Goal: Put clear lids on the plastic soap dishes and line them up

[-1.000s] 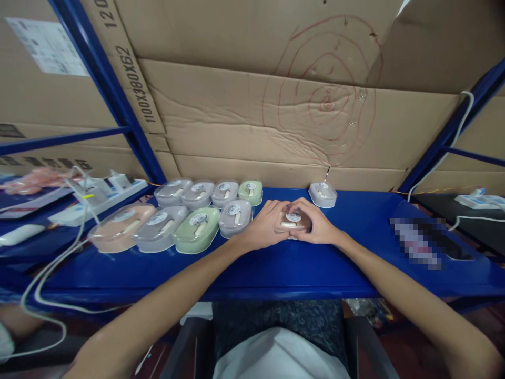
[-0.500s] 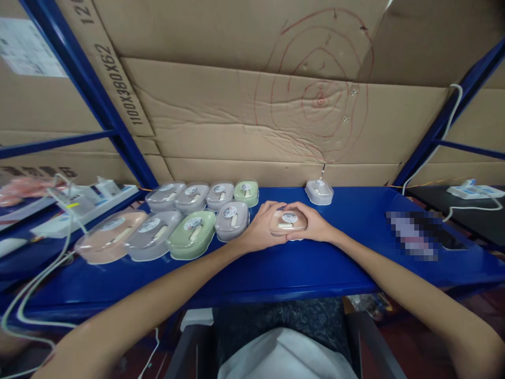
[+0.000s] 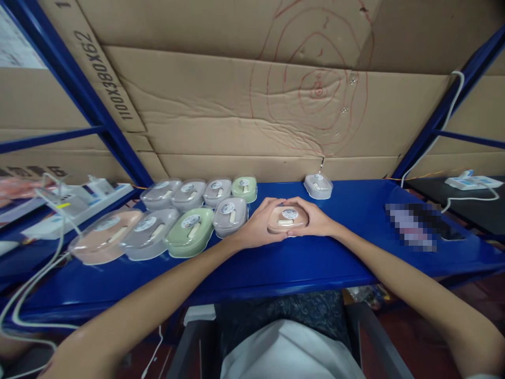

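Observation:
Between my two hands sits a pink lidded box (image 3: 298, 218) with a clear top, a round label and a small cream-coloured piece on it. My left hand (image 3: 258, 225) wraps around its left side, fingers curved over the far edge. On the other side my right hand (image 3: 317, 218) curls round the right edge, and the fingertips of both hands nearly meet at the back. The box is at the blue tabletop; whether its base touches is hidden. Closest to my left hand stands a grey box (image 3: 230, 223) of the same kind.
To the left, several similar boxes stand in two rows, among them a green box (image 3: 189, 234) and a pink box (image 3: 104, 239). One grey box (image 3: 317, 187) is at the back by the cardboard wall (image 3: 216, 105). White cables (image 3: 59, 252) hang at left; a blurred item (image 3: 414, 223) lies right.
The view has tilted and shifted slightly, so the scene sits a little higher. Both hands keep their hold around the pink box, with hardly any movement.

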`<state>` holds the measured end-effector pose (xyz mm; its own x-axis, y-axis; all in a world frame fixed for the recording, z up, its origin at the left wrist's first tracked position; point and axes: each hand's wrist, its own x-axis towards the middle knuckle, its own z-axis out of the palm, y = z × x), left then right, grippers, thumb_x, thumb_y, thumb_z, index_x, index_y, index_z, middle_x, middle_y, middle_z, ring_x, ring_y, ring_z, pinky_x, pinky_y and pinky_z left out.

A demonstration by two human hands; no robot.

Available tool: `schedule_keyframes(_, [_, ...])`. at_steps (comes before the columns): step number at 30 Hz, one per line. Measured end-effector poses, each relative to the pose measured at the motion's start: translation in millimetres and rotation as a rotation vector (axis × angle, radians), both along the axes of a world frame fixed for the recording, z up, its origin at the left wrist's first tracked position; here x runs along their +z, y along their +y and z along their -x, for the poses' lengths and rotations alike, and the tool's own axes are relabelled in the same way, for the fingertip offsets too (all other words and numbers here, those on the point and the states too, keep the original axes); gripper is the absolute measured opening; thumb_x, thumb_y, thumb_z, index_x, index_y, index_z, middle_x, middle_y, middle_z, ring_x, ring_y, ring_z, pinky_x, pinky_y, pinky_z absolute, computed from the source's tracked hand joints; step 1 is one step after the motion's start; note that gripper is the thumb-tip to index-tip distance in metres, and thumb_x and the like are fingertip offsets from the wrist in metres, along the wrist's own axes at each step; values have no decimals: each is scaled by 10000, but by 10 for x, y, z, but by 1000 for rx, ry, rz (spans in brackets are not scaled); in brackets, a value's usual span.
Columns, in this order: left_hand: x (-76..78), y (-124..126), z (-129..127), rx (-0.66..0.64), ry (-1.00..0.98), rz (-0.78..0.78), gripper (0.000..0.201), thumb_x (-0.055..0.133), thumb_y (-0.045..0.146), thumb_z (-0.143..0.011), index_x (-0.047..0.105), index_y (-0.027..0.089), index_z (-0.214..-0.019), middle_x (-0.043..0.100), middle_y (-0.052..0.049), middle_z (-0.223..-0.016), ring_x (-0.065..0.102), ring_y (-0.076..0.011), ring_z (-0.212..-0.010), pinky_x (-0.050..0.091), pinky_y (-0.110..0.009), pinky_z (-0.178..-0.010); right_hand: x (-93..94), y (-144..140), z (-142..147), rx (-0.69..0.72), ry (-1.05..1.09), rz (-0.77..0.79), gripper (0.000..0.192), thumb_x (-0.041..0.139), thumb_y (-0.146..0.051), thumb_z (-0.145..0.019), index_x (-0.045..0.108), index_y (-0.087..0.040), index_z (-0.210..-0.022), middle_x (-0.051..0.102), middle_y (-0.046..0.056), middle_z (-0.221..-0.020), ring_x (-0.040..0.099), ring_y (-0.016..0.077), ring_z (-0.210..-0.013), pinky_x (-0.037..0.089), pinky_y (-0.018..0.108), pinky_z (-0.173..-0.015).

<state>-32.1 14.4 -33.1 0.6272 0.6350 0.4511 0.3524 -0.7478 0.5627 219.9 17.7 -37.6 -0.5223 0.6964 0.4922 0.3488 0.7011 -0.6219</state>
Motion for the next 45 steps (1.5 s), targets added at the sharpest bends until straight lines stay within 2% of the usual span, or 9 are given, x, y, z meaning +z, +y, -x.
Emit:
schedule_keyframes(9, [-10,1,9,0,33,-12,862,837,379,-842,389,278,-1571,478,-141,-1532,503,-347,-1469,411,-545,-1249,-48,34,-31,29,63,103,752,938,-452,-738,610,-286,-1393,681,83,-1407,663,320,-1312,497,530,-1174])
schedule_keyframes(16, [-40,23,23,35,-33,98,1213,945,449,-730,202,329,-1681,436,-158,-1604,444,-387,-1513,380,-600,-1247,-76,130,-72,69,222,246,665,936,-471,-743,654,-270,-1311,681,89,-1393,647,308,-1331,497,507,-1179])
schedule_keyframes(20, [-85,40,31,59,-62,151,1328,956,512,-705,105,348,-1711,341,-161,-1687,444,-395,-1509,391,-591,-1240,-27,200,-145,-20,303,305,546,866,-526,-823,671,-283,-1271,700,73,-1365,690,305,-1270,529,524,-1137])
schedule_keyframes(24, [-86,30,25,67,-50,165,1306,950,528,-701,145,328,-1708,458,-153,-1580,516,-382,-1442,436,-571,-1202,-53,333,-263,-185,358,187,545,856,-587,-812,657,-290,-1223,728,67,-1305,729,299,-1185,539,539,-1127])
schedule_keyframes(27, [-30,-1,21,68,10,151,1138,929,531,-730,308,307,-1657,503,-132,-1527,516,-371,-1443,418,-558,-1221,-105,414,-352,-291,273,62,600,848,-608,-812,639,-279,-1269,720,91,-1329,741,300,-1155,553,540,-1111])
schedule_keyframes(30, [36,-31,24,67,54,146,997,918,516,-748,424,290,-1584,516,-115,-1518,516,-364,-1442,409,-542,-1230,-133,452,-410,-379,101,-72,634,816,-622,-839,644,-259,-1330,708,122,-1357,729,315,-1170,581,536,-1063])
schedule_keyframes(33, [69,-42,29,58,63,147,972,919,514,-745,445,286,-1562,539,-100,-1481,542,-352,-1409,430,-522,-1213,-139,470,-437,-404,-59,-177,654,792,-626,-858,661,-241,-1369,712,143,-1344,703,337,-1200,579,556,-1057])
schedule_keyframes(36, [72,-36,27,43,73,144,951,917,517,-743,462,282,-1545,546,-96,-1474,547,-347,-1404,429,-512,-1214,-153,488,-451,-395,-165,-235,656,774,-626,-880,677,-224,-1390,707,157,-1339,676,349,-1249,540,571,-1114])
schedule_keyframes(45, [66,-28,25,44,68,150,952,919,535,-742,465,289,-1541,535,-93,-1484,561,-335,-1395,433,-492,-1212,-218,523,-461,-401,-397,-240,661,694,-574,-953,619,-192,-1488,668,185,-1422,619,371,-1324,496,572,-1155])
